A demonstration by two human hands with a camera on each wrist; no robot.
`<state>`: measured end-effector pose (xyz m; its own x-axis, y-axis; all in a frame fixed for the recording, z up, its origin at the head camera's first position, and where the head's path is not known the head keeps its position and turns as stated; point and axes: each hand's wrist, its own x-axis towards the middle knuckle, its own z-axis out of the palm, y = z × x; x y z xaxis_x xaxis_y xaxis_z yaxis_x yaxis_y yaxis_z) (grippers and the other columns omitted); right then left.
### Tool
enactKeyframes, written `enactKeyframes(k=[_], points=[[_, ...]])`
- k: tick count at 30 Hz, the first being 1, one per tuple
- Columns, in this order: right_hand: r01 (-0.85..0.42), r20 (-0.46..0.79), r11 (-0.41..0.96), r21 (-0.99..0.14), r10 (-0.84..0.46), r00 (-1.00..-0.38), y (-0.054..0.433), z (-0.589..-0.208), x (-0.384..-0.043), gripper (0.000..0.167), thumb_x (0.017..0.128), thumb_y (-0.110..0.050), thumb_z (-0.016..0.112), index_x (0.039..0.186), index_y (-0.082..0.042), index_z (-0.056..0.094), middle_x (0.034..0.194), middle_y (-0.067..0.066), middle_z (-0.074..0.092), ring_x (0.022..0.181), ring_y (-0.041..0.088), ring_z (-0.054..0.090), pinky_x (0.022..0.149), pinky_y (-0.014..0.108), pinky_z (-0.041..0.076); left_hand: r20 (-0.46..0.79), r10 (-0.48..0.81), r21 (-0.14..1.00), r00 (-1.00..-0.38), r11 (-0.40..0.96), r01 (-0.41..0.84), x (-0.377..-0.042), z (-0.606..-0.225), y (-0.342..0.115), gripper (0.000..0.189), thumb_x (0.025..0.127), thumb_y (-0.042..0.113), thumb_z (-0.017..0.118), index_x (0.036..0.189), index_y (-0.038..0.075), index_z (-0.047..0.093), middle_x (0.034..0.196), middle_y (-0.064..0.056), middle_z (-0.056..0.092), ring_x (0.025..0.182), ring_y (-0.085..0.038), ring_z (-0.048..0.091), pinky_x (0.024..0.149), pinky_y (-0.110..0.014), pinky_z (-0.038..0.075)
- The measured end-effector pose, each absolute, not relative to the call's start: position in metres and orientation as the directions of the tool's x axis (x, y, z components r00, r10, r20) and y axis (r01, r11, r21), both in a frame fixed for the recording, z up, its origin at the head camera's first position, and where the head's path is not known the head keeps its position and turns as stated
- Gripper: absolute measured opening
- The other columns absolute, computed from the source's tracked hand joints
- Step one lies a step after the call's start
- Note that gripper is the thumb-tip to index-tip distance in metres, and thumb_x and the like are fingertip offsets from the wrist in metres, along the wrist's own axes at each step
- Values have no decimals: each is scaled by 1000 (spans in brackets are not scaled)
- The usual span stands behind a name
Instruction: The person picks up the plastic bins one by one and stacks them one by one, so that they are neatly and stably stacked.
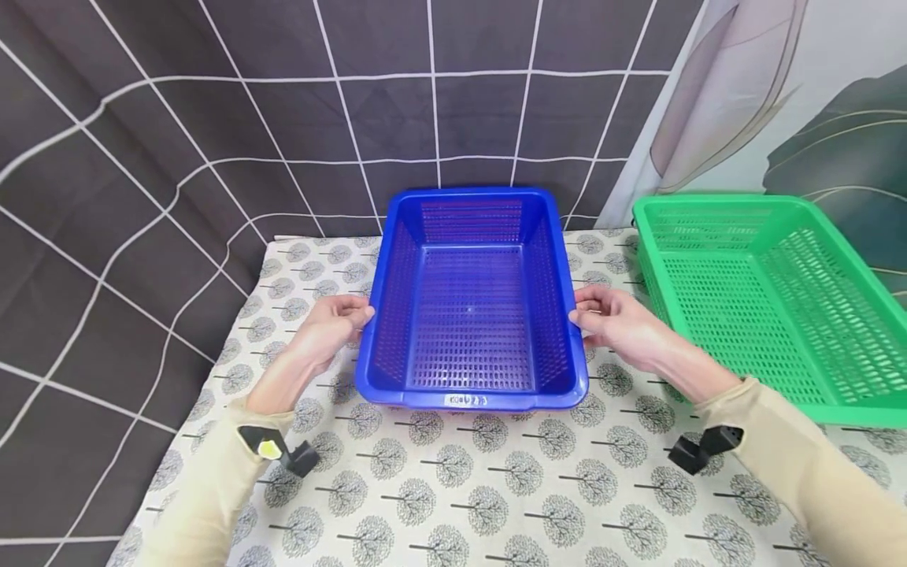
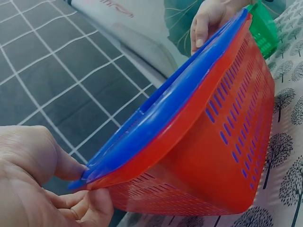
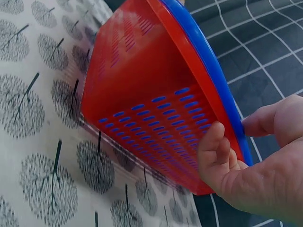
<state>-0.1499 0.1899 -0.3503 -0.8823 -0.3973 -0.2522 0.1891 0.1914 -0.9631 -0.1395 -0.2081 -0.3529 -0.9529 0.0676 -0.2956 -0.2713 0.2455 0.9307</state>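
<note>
A blue plastic basket [image 1: 468, 315] with slotted walls sits nested inside a red basket [image 2: 203, 165], rim over rim. From above, the red one is almost wholly hidden under the blue. My left hand [image 1: 329, 323] grips the left side of the stacked rims, thumb on the blue edge and fingers curled below against the red. On the opposite side, my right hand [image 1: 618, 324] pinches the rims the same way, with its fingertips [image 3: 213, 132] against the red wall. The pair stands at the middle of the table, close to its back edge.
To the right stands a green slotted basket [image 1: 751, 315]. A tree-print cloth [image 1: 489, 504] covers the table. Dark curtain with a white grid [image 1: 383, 118] hangs behind and to the left, and a pale leaf-patterned curtain [image 1: 730, 102] hangs at the back right.
</note>
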Motion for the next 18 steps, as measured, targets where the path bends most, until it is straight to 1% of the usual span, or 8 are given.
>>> enactKeyframes(k=[4, 9, 12, 18], points=[[183, -257, 213, -960, -401, -879, 201, -351, -152, 38, 98, 4, 50, 129, 19, 35, 107, 16, 54, 87, 17, 61, 81, 35, 57, -323, 53, 922, -945, 244, -301, -144, -356, -197, 23, 102, 1, 50, 120, -13, 53, 93, -7, 63, 78, -11, 62, 79, -26, 55], [199, -280, 234, -951, -394, -875, 213, -350, -155, 38, 98, 4, 49, 130, 19, 34, 107, 16, 54, 88, 18, 61, 82, 35, 57, -345, 52, 917, -937, 231, -325, -150, -360, -184, 26, 102, 1, 51, 123, -14, 53, 96, -10, 64, 76, -13, 63, 79, -29, 57], [215, -300, 249, -945, -385, -873, 218, -350, -157, 40, 99, 3, 48, 132, 19, 32, 110, 18, 53, 89, 18, 61, 84, 36, 57, -363, 48, 912, -931, 224, -344, -153, -361, -178, 24, 102, 2, 52, 121, -12, 53, 94, -10, 64, 74, -14, 62, 78, -31, 57], [238, -332, 274, -932, -378, -864, 225, -349, -160, 41, 99, 5, 46, 133, 19, 29, 116, 21, 49, 92, 19, 61, 86, 35, 56, -367, 49, 908, -929, 234, -347, -157, -362, -169, 25, 102, 4, 52, 122, -11, 55, 95, -10, 64, 77, -16, 63, 82, -33, 55]])
